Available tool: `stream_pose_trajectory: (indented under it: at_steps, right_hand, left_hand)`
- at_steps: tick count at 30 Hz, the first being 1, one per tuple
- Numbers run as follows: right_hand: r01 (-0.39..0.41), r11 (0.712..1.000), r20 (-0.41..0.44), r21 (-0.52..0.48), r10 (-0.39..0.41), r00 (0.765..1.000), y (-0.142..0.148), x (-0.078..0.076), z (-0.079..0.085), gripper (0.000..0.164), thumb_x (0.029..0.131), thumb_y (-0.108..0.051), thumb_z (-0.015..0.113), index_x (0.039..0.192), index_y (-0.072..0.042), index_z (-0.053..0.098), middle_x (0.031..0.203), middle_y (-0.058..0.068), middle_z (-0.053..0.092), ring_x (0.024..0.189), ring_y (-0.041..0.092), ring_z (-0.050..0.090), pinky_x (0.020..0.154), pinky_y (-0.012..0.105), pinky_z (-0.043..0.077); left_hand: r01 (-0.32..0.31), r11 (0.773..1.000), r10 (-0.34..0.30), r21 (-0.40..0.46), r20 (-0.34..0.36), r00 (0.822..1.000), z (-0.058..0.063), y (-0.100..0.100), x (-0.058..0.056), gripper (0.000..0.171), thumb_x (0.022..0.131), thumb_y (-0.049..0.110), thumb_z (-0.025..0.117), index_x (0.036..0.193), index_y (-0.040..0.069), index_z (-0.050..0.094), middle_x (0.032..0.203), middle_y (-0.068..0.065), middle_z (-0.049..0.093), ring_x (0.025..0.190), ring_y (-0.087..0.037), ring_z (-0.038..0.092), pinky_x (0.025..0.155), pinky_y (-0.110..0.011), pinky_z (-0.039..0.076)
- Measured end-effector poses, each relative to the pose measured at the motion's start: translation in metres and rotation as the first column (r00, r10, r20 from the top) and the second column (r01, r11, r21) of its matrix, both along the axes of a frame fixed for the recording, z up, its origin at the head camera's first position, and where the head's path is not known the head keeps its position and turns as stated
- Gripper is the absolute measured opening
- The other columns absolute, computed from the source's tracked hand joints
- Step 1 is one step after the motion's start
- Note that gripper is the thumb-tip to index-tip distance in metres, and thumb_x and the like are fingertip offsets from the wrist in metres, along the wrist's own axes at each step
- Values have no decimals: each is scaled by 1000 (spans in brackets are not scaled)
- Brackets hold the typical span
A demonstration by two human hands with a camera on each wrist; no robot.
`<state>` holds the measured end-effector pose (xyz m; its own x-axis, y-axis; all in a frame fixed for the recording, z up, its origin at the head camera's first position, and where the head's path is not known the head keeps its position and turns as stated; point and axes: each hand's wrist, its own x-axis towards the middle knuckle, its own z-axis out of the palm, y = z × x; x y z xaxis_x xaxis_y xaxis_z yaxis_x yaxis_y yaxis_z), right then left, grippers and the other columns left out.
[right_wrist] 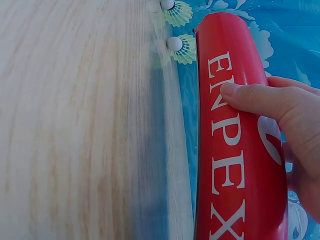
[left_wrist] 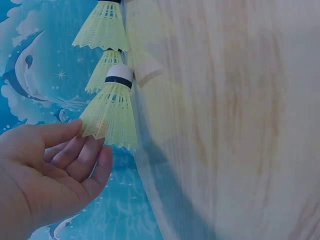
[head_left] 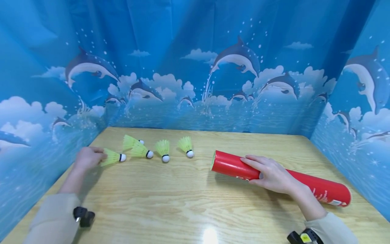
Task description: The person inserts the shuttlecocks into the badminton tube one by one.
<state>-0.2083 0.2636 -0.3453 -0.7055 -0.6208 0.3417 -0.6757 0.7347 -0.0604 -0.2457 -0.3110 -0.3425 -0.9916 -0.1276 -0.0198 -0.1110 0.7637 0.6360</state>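
At the table's left side my left hand (head_left: 89, 158) pinches the feather end of a yellow shuttlecock (head_left: 112, 157) between thumb and fingers. In the left wrist view, this shuttlecock (left_wrist: 112, 107) has its white cork pointing away from the hand (left_wrist: 65, 165). On the right, my right hand (head_left: 272, 173) grips a long red shuttlecock tube (head_left: 320, 186) around its middle. The tube's left end is raised off the table and its right end is low. White letters "ENPEX" run along the tube (right_wrist: 235, 145) in the right wrist view, with the thumb across them.
Several more yellow shuttlecocks stand or lie farther back, including one (head_left: 163, 150) near the middle and another (head_left: 186, 146) to its right. Two overlap beside the held one (head_left: 140, 150). A blue dolphin-print curtain (head_left: 195, 101) encloses the wooden table (head_left: 170, 203) at the back and sides.
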Motion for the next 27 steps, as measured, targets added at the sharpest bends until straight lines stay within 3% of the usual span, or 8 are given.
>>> stream_pose_trajectory:
  at_steps: [4,8,14,19,27]
  right_hand:
    - [9,1000,1,-6,-9,1000,-1,1,1,81,62,-23,86,134,-16,50,126,10,54,105,29,53,77,47,50]
    - [12,1000,-11,-11,-12,1000,-1,2,1,82,60,-22,87,133,-16,51,125,10,54,105,28,53,75,46,51]
    - [4,1000,-7,-6,-4,1000,0,1,2,82,62,-22,87,134,-16,50,126,11,54,105,29,53,76,46,51]
    - [1,1000,3,-7,0,1000,0,1,3,81,63,-21,86,135,-16,49,127,11,53,106,29,53,76,46,51]
    - [-7,1000,0,-7,7,1000,1,1,2,81,63,-22,86,135,-16,49,127,11,53,105,30,53,77,46,51]
  left_hand:
    - [28,998,-29,61,10,1000,2,1,0,42,89,11,53,117,-20,49,73,-8,63,66,-15,56,60,-30,47]
    - [45,996,-45,76,7,999,2,3,0,41,89,11,53,116,-19,50,66,0,59,62,-13,53,59,-29,43]
    - [52,991,-48,127,-32,998,6,7,2,41,88,11,56,118,-18,50,89,-15,64,66,-7,56,63,-28,48]
    - [73,982,-69,172,-30,997,12,13,3,45,91,17,55,122,-15,49,108,-24,59,74,-8,57,74,-37,51]
    - [128,964,-128,233,-16,992,24,30,7,48,93,19,55,127,-14,46,123,-29,51,88,-18,61,82,-40,51]
